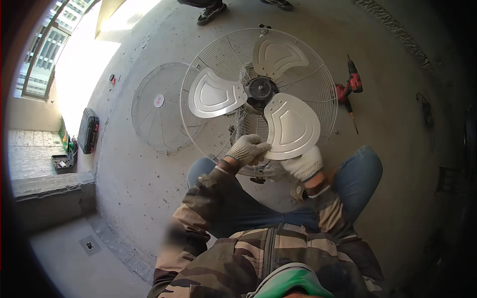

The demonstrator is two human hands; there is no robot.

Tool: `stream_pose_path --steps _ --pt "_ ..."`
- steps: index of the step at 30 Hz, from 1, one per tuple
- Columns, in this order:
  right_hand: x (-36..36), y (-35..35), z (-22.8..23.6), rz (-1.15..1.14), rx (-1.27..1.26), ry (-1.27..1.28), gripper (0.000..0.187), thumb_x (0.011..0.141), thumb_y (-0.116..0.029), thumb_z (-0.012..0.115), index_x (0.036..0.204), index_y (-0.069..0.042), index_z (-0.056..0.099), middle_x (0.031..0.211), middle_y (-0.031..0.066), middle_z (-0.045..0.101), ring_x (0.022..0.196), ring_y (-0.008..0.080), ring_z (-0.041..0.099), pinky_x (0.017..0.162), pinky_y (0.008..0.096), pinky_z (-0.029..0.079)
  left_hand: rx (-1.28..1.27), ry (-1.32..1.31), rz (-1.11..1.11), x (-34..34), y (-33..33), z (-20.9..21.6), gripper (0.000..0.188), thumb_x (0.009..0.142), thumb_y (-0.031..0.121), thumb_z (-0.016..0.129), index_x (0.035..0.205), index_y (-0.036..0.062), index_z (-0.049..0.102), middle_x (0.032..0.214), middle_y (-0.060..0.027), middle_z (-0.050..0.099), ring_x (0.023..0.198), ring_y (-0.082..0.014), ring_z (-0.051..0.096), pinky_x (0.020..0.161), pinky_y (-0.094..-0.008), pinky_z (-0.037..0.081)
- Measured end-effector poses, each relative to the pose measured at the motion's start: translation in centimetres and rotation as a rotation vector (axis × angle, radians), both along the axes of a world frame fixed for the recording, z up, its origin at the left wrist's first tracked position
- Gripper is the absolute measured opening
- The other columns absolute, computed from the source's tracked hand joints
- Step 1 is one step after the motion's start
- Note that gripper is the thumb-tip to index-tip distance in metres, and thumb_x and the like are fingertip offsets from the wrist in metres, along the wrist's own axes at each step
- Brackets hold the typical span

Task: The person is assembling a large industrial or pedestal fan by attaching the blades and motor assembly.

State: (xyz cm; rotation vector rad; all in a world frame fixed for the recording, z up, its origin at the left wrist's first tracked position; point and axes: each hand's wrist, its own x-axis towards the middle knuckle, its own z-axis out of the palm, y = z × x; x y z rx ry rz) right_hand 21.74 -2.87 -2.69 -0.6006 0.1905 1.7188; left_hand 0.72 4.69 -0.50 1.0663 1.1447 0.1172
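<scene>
A large fan lies face up on the floor in front of me, with a round wire guard [325,129] behind three silver blades. The blades meet at a black hub [262,92]. My left hand [247,150], in a white knit glove, pinches the lower left edge of the nearest fan blade [292,126] between thumb and curled fingers. Also gloved, my right hand [304,164] reaches under that blade's lower right edge. Its fingers are hidden by the blade, so whatever they touch does not show.
The loose front guard [158,116] lies left of the fan, partly beneath it. Red power drills [354,83] rest on the concrete at right. At left stand a dark tool case [88,130] and an open case [63,163]. Another person's shoe [211,14] shows beyond the fan.
</scene>
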Motion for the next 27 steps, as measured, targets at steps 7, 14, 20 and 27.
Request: stream_pose_path --steps 7,14,20,27 --pt "5.5 4.4 6.7 -0.126 0.376 -2.256 0.071 0.101 -0.046 0.053 0.157 -0.008 0.033 0.161 0.0198 0.033 0.152 0.0348 0.025 0.122 0.0515 0.023 -0.397 -0.721 0.346 2.3 1.0 -4.1 0.058 0.107 0.033 0.049 0.152 0.0033 0.03 0.152 -0.0214 0.04 0.134 -0.033 0.047 0.11 -0.047 0.043" --pt "1.7 5.7 1.4 0.845 1.256 -2.224 0.068 0.09 -0.033 0.069 0.149 -0.01 0.045 0.157 0.0205 0.038 0.144 0.0385 0.036 0.116 0.0488 0.036 -0.26 -0.865 0.72 1.4 0.6 -5.6 0.057 0.107 0.034 0.045 0.154 0.0062 0.03 0.155 -0.0146 0.043 0.141 -0.0392 0.041 0.112 -0.054 0.039" --pt "2.3 5.8 1.7 0.381 0.815 -2.571 0.057 0.088 -0.036 0.069 0.138 -0.012 0.058 0.15 0.0156 0.05 0.141 0.0299 0.042 0.117 0.0491 0.034 -0.104 -0.787 0.607 1.6 0.8 -7.9 0.05 0.106 0.037 0.047 0.146 0.0065 0.042 0.14 -0.0138 0.055 0.127 -0.0328 0.056 0.102 -0.0466 0.047" --pt "1.1 6.7 0.3 0.774 0.994 -2.501 0.067 0.091 -0.048 0.06 0.147 -0.014 0.048 0.16 0.0148 0.037 0.15 0.0323 0.031 0.125 0.0499 0.018 -0.571 -1.082 0.613 1.9 -0.3 -6.4 0.044 0.105 0.036 0.05 0.138 0.0072 0.046 0.134 -0.0146 0.054 0.127 -0.0354 0.05 0.108 -0.0525 0.041"
